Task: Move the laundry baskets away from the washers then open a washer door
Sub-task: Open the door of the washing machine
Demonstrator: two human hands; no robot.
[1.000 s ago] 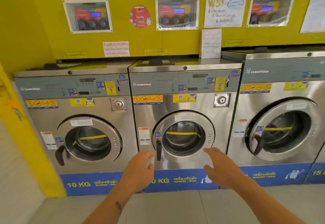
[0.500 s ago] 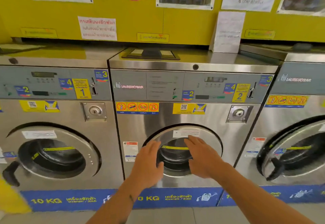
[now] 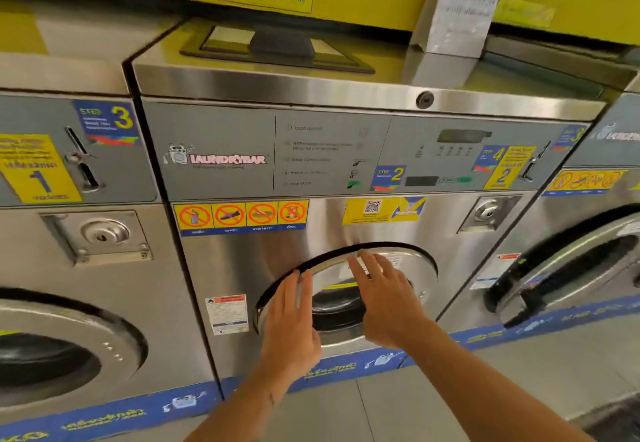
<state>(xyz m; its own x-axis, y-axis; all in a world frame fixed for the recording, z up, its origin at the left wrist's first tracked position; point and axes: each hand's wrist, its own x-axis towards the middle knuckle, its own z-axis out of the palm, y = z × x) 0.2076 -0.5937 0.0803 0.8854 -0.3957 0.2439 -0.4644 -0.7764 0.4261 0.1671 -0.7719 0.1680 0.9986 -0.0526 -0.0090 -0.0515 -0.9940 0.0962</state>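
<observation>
On the front of the middle washer (image 3: pixel 242 268), the round door (image 3: pixel 419 268) sits low. Both hands are flat with straight fingers and hold nothing. The left hand (image 3: pixel 291 320) lies on the door's left rim. The right hand (image 3: pixel 384 299) reaches the door's top rim. A left washer (image 3: pixel 69 268) and a right washer (image 3: pixel 561 226) stand close on each side of the door. Below the door the grey floor (image 3: pixel 519 372) lies open.

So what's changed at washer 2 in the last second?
Both hands rose from below onto the washer 2 door: left hand flat along its left rim, right hand across its top, fingers straight, no grip on anything. The view moved closer. The door looks still closed.
</observation>
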